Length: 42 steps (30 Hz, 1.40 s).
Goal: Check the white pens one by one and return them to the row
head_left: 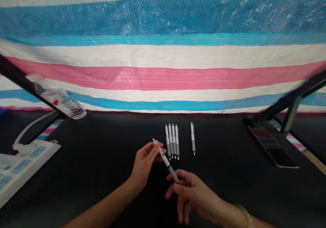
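Observation:
A white pen with a grey grip [165, 159] is held slantwise above the black table, its tip pointing down and to the right. My left hand [145, 163] pinches its upper end between thumb and fingers. At the lower end, my right hand [191, 190] has its thumb and index finger around the tip, while the other fingers hang loosely apart. Just beyond my hands, several matching pens [172, 141] lie side by side in a close row, tips toward me. One more such pen [193, 138] lies apart to their right.
A smartphone [272, 146] lies at the right of the black table [102, 173]. On the left are a white power strip [28, 167] with a plugged-in cable and a tilted clear plastic bottle [65, 102]. Behind hangs a striped plastic sheet [163, 55], with dark frame bars at both sides.

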Motion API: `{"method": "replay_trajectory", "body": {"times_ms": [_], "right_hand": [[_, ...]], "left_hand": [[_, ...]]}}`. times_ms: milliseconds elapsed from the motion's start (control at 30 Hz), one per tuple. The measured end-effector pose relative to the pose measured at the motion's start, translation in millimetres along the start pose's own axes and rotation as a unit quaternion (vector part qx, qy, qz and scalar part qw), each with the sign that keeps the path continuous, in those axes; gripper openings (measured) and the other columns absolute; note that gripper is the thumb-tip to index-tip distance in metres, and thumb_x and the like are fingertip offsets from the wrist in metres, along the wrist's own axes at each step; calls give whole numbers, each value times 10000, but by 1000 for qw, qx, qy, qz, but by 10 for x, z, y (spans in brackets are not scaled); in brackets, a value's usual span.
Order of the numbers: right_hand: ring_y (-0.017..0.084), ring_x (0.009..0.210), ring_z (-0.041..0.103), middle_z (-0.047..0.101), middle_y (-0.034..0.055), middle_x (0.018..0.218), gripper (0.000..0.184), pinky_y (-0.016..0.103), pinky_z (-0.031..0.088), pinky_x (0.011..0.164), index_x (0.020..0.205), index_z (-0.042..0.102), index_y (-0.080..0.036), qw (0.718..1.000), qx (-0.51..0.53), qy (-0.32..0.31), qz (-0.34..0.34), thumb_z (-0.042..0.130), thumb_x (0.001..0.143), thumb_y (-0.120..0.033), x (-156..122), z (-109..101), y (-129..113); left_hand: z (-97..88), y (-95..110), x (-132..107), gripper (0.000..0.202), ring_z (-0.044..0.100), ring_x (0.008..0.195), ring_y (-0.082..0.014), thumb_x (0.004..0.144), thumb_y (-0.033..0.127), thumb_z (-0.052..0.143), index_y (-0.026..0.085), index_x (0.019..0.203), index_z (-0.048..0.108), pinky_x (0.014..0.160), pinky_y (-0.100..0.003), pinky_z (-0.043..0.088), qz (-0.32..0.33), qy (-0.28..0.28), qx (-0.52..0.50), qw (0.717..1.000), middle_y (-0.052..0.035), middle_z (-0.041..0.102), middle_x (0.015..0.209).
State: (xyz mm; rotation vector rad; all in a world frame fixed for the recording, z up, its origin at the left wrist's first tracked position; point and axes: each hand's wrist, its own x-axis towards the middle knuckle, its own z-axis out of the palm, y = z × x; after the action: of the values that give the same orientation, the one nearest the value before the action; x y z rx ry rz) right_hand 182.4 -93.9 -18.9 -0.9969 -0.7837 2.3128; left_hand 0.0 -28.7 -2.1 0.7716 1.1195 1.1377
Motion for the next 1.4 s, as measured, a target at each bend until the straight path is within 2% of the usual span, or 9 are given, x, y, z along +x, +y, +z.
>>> {"method": "replay_trajectory", "body": {"times_ms": [200,300,467,567,733,967,1133,1267,1400], "right_hand": [[143,474,667,703,69,829,499,179,433,378,941,461,-175,1000,5,13,-6,638,854,-633,10,-32,36],[168,508,694,712,97,885,562,206,474,390,1030,497,-151,999,40,-1,8,557,876,-688,10,-21,43],[137,444,666,714,81,942,510,159,411,327,941,433,-196,1000,-2,24,-10,710,815,-606,5,-2,27],[139,455,669,710,90,848,532,164,442,354,940,477,-164,1000,24,13,-7,594,860,-678,9,-10,33],[136,469,680,696,122,1102,519,178,446,345,962,437,-196,1000,0,21,-9,710,806,-609,15,-7,38],[143,488,681,705,134,949,546,189,462,379,930,540,-128,1000,26,-4,-15,549,891,-672,19,-24,47],[128,445,662,706,105,992,483,169,425,339,894,510,-159,998,-28,42,-23,752,791,-564,22,-19,25],[132,460,656,695,108,821,531,167,429,354,801,604,-96,999,-3,14,-35,656,848,-623,25,-22,17],[154,499,682,709,142,920,534,187,468,371,914,633,-90,999,27,-6,-29,615,876,-622,13,-17,17]], "left_hand": [[-16,19,22,312,673,729,-154,802,445,786,154,913,764,621,-211,541,7,10,0,1000,-56,751,802],[-8,27,16,329,671,726,-162,781,457,801,151,898,768,611,-216,538,5,14,2,1000,-61,750,791],[8,45,11,329,675,735,-172,775,447,807,142,895,773,617,-229,545,3,11,0,1000,-74,745,795],[14,56,9,347,667,703,-164,758,458,816,141,890,774,610,-231,543,2,14,-5,1000,-71,742,777],[12,49,6,338,673,741,-171,766,459,809,147,890,773,611,-223,542,-1,11,6,1000,-70,747,797],[8,28,16,334,670,710,-157,779,460,801,147,894,768,603,-212,534,1,10,5,1000,-62,745,782],[8,28,15,321,679,740,-168,783,450,801,155,904,768,623,-224,545,8,10,8,1000,-64,749,805],[0,25,17,320,676,743,-164,788,455,795,156,899,765,627,-221,548,2,3,-1,1000,-59,746,803],[5,21,14,316,665,740,-157,793,453,795,154,890,759,628,-217,548,2,-2,-5,1000,-57,736,797]]}}
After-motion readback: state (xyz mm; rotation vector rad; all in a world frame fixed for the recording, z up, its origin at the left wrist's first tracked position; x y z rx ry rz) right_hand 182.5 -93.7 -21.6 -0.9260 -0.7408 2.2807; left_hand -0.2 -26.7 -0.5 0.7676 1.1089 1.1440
